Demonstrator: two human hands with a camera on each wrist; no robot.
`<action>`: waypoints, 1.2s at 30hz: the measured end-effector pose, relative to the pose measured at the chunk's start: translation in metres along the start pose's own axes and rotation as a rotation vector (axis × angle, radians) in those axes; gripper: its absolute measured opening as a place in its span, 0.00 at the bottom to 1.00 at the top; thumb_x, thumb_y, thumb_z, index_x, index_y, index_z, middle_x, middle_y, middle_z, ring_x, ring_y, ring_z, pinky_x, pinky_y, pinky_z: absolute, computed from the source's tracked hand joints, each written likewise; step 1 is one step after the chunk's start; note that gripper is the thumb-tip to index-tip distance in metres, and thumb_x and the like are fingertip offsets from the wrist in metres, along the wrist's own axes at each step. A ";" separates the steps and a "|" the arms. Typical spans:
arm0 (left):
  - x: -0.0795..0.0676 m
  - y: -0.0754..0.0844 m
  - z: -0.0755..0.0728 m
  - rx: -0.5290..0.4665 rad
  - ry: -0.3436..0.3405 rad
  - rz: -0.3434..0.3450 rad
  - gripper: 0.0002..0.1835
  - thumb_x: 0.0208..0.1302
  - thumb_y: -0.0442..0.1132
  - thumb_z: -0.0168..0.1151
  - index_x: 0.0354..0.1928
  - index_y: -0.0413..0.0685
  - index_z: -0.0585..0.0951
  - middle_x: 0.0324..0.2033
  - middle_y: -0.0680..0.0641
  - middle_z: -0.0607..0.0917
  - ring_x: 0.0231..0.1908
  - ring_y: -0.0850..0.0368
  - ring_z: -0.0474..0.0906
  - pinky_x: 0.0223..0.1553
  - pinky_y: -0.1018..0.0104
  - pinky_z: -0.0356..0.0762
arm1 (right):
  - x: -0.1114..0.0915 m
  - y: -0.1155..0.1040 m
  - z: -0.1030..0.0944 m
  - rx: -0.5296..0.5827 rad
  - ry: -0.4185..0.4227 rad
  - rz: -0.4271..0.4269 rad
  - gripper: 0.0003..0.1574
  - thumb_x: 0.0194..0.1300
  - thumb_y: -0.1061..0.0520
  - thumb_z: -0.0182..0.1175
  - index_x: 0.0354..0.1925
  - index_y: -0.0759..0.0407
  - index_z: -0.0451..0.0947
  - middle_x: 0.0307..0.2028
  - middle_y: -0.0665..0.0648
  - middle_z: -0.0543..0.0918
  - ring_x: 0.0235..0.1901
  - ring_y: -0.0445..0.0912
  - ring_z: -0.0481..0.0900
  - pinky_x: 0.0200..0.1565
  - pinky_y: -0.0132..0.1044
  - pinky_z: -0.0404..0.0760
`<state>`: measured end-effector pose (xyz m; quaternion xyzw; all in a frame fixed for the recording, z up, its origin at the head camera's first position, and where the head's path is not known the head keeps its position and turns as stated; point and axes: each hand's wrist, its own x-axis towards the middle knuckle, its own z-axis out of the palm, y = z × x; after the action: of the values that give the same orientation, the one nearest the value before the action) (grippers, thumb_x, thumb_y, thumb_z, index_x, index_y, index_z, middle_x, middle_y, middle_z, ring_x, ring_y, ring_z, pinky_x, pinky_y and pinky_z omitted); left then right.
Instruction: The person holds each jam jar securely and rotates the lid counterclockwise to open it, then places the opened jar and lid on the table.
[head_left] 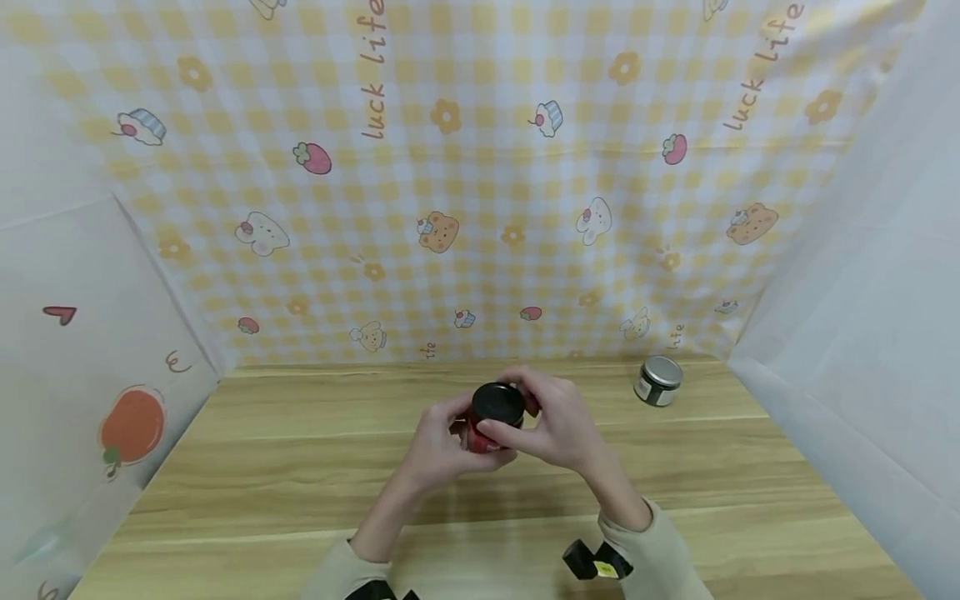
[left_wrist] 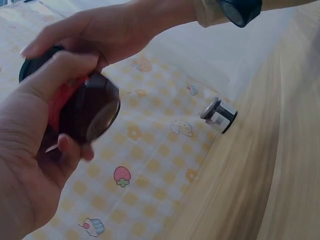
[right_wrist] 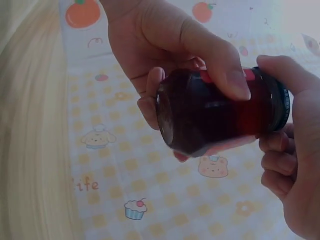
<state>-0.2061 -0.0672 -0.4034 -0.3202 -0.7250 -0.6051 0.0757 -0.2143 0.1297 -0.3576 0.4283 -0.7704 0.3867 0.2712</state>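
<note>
A glass jar (right_wrist: 200, 117) with dark red contents and a red label is held up over the wooden table, tilted. My left hand (head_left: 444, 446) grips the jar's body, thumb on one side and fingers around the other. The black lid (head_left: 498, 403) sits on the jar's top. Thumb and fingers of my right hand (head_left: 553, 421) grip the lid's rim from the right. In the left wrist view the jar's glass base (left_wrist: 104, 117) faces the camera, and the left thumb crosses its label.
A small jar (head_left: 659, 381) with a silver lid and a black-and-white label stands at the table's back right. The wooden table (head_left: 300, 467) meets a yellow checked cloth (head_left: 480, 275) behind it. White sheets (head_left: 862, 275) hang at both sides.
</note>
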 end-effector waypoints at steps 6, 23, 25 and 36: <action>0.001 0.005 -0.003 -0.108 -0.121 -0.004 0.17 0.52 0.33 0.78 0.46 0.47 0.86 0.37 0.49 0.88 0.31 0.56 0.81 0.30 0.64 0.80 | 0.001 -0.002 -0.007 0.112 -0.038 -0.065 0.29 0.69 0.36 0.61 0.50 0.59 0.81 0.37 0.51 0.85 0.25 0.37 0.70 0.26 0.28 0.71; 0.000 0.011 -0.004 -0.209 -0.217 0.058 0.17 0.52 0.31 0.77 0.45 0.42 0.85 0.36 0.46 0.87 0.32 0.57 0.82 0.34 0.61 0.82 | 0.002 -0.003 -0.014 0.239 -0.118 -0.075 0.27 0.67 0.38 0.64 0.52 0.57 0.80 0.32 0.48 0.82 0.24 0.35 0.69 0.24 0.27 0.69; 0.000 0.011 -0.005 -0.236 -0.236 0.066 0.18 0.52 0.31 0.77 0.46 0.40 0.85 0.37 0.46 0.88 0.33 0.57 0.82 0.35 0.61 0.83 | 0.001 -0.004 -0.014 0.257 -0.123 -0.075 0.27 0.67 0.39 0.65 0.52 0.56 0.80 0.33 0.48 0.82 0.24 0.35 0.69 0.24 0.27 0.69; -0.001 0.009 -0.007 -0.367 -0.348 0.163 0.17 0.50 0.26 0.76 0.43 0.36 0.82 0.28 0.40 0.81 0.24 0.60 0.70 0.22 0.64 0.71 | 0.004 -0.012 -0.017 0.313 -0.147 -0.149 0.26 0.66 0.41 0.67 0.52 0.58 0.80 0.34 0.49 0.84 0.24 0.36 0.70 0.24 0.26 0.69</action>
<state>-0.2023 -0.0731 -0.3946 -0.4851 -0.5771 -0.6541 -0.0612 -0.2043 0.1382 -0.3413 0.5483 -0.6845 0.4485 0.1722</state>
